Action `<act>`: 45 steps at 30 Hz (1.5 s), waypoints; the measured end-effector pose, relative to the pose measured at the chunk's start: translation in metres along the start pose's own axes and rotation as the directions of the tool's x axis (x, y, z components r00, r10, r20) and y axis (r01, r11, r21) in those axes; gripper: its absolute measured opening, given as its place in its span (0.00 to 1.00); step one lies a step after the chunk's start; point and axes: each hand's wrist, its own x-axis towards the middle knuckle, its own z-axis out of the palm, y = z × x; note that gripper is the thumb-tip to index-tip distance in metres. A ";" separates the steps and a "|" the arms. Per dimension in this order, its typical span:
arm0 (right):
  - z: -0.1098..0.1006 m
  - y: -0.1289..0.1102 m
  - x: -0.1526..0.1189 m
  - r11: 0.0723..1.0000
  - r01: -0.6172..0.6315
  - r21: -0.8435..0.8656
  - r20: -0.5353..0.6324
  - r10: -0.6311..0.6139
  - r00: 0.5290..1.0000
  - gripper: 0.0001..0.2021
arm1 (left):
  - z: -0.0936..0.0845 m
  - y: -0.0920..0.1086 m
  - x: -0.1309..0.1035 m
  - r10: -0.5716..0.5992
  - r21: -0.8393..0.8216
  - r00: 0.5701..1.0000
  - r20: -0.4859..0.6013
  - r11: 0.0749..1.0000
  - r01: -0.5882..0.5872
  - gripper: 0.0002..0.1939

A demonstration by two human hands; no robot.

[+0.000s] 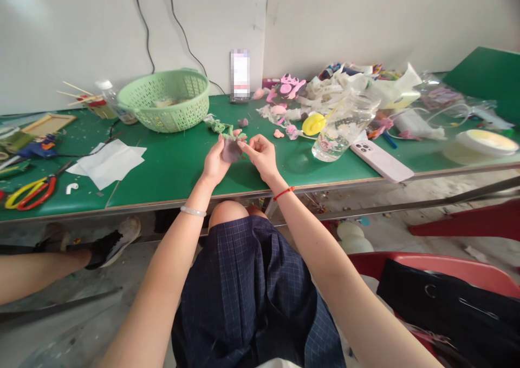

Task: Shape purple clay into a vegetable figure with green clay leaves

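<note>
My left hand (216,161) is closed around a greyish-purple lump (232,150) that looks soft, like modelling clay. Green curly pieces (227,130) show at its upper side; I cannot tell whether they are joined to it. With thumb and forefinger pinched together, my right hand (262,154) touches the lump's right edge. Whatever small bit lies between those fingertips is too small to make out. Just behind the hands, a small purple piece (242,123) rests on the green table (174,165).
A green basket (170,108) stands behind left, near a phone (240,78) against the wall. Right of my hands are a tilted jar of water (339,132), a yellow disc (313,124) and another phone (382,159). Scissors (38,190) and white paper (106,165) lie left.
</note>
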 end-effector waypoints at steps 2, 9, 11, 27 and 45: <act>0.001 0.000 0.000 0.999 0.032 -0.020 0.007 -0.032 0.999 0.29 | 0.001 -0.001 0.000 0.001 0.000 1.000 0.013 1.000 -0.001 0.21; 0.002 -0.002 -0.001 0.995 0.047 -0.085 -0.013 -0.048 0.999 0.27 | 0.002 -0.001 -0.001 -0.014 0.011 1.000 0.015 1.000 0.014 0.21; 0.002 -0.001 0.000 0.998 0.034 -0.045 0.001 -0.034 0.999 0.29 | 0.001 -0.001 -0.001 -0.016 0.015 1.000 0.022 1.000 0.015 0.20; -0.001 0.003 0.001 0.991 0.072 -0.112 0.010 -0.071 0.997 0.28 | 0.002 0.002 -0.002 0.003 -0.004 1.000 0.009 1.000 -0.003 0.20; -0.004 0.015 0.009 0.982 0.164 -0.089 0.060 -0.159 0.985 0.35 | 0.001 0.000 -0.002 -0.004 -0.003 1.000 0.028 1.000 0.004 0.17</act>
